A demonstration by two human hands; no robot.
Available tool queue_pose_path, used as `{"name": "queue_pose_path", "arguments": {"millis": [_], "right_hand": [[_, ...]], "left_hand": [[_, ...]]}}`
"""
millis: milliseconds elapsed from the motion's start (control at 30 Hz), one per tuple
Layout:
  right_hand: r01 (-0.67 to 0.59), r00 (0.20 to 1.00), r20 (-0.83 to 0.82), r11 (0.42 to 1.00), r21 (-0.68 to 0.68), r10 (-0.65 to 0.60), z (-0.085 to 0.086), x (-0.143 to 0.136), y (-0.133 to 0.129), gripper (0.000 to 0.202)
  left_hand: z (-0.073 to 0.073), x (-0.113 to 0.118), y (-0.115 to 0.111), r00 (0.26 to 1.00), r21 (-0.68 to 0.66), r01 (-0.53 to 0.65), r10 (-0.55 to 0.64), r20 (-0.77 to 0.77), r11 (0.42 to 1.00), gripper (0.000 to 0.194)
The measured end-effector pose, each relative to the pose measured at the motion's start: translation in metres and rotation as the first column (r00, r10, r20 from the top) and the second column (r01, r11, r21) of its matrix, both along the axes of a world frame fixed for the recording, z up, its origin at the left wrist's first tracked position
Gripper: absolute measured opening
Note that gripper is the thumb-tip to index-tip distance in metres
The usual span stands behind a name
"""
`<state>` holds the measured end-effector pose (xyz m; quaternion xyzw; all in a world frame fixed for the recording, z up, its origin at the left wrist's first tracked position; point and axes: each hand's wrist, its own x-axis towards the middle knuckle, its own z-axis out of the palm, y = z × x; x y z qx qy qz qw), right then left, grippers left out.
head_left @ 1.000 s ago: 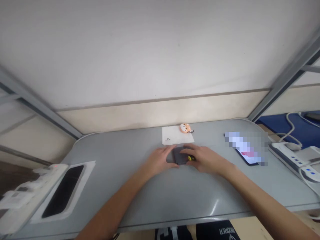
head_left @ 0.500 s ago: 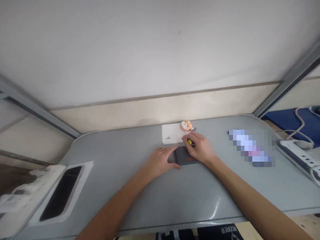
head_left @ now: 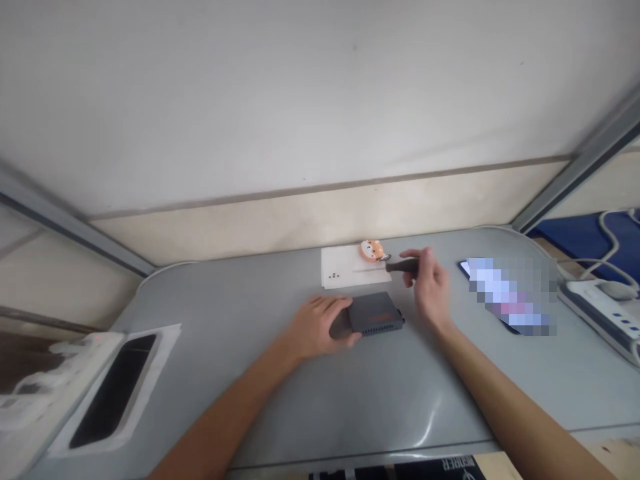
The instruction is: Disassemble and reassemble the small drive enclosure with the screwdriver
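My left hand (head_left: 320, 327) is closed around the left end of a flat dark grey electronics box (head_left: 374, 312), which lies on the grey table. Vent slots line the box's near side and a reddish mark shows on its top. In my right hand (head_left: 429, 287), to the right of the box and apart from it, is a screwdriver (head_left: 403, 266) with a dark handle. Its thin shaft points left over a white paper (head_left: 345, 257). Several small dark pieces (head_left: 333, 275) sit on the paper's left part. An orange and white animal-faced case (head_left: 371, 251) rests at the paper's back edge.
A blurred-out phone (head_left: 510, 297) lies at the right, with a white power strip (head_left: 600, 307) beyond it. At the left, a black phone-like slab (head_left: 116, 390) rests on white paper beside a white strip with plugs (head_left: 75, 373). The wall (head_left: 300, 227) borders the table's back.
My right hand has lifted off the box and moved right, turning the screwdriver sideways. The box's top and right end now show. My left hand has stayed at the box's left end.
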<state>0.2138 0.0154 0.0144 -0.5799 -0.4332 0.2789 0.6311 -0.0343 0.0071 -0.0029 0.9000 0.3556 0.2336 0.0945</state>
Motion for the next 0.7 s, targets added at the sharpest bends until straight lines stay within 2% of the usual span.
{"name": "queue_pose_path", "arguments": {"millis": [100,300,500,700], "right_hand": [[-0.152,0.988,0.001,0.986,-0.075,0.152,-0.01,-0.008,0.004,0.06],[-0.207,0.978,-0.076,0.961,-0.186,0.196,-0.018,-0.015,0.005,0.063],[-0.236,0.969,-0.125,0.952,-0.194,0.215,-0.019,-0.015,0.005,0.061],[-0.17,0.93,-0.343,0.982,-0.084,0.131,-0.018,-0.006,0.012,0.053]], "left_hand": [[0.001,0.0,0.002,0.999,0.047,-0.004,0.002,0.054,0.999,0.041],[0.0,0.0,0.004,0.99,0.043,-0.026,0.019,0.142,0.999,0.028],[0.007,0.001,0.003,0.978,-0.124,-0.088,0.109,0.176,0.988,0.023],[0.011,0.0,0.005,0.945,-0.37,-0.183,0.267,0.188,0.911,0.033]]}}
